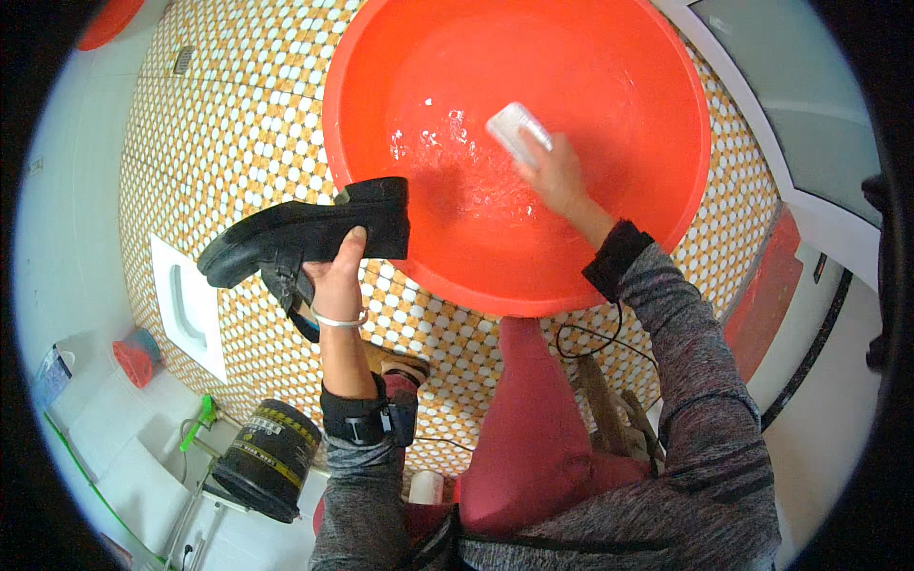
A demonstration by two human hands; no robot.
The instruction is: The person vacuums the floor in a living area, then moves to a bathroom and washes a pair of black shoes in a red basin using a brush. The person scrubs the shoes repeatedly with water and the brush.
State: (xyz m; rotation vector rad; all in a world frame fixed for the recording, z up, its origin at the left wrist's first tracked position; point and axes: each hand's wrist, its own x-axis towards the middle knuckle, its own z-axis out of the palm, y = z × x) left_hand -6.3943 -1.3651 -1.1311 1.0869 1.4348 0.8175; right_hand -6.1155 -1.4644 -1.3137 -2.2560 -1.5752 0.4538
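My left hand (pixel 339 278) grips a black strapped shoe (pixel 314 232) by its heel end, thumb against the side of the sole. The shoe lies on its side in the air, its heel reaching over the rim of a large red plastic basin (pixel 335 121) and its toe pointing left. Over the basin, my right hand (pixel 557 175) holds a pale, blocky brush or bar (pixel 515 132); motion blur hides which it is. Rippling water (pixel 471 193) with bright glints lies in the basin below. Shoe and pale block are well apart.
A white squat toilet (pixel 187 307) is set in the patterned tile floor at left. Near it stand a small red-and-blue container (pixel 136 358) and a black bucket (pixel 270 457). A floor drain (pixel 183 60) is at upper left, a framed door (pixel 792 107) at right. A black cord (pixel 571 342) crosses near my leg.
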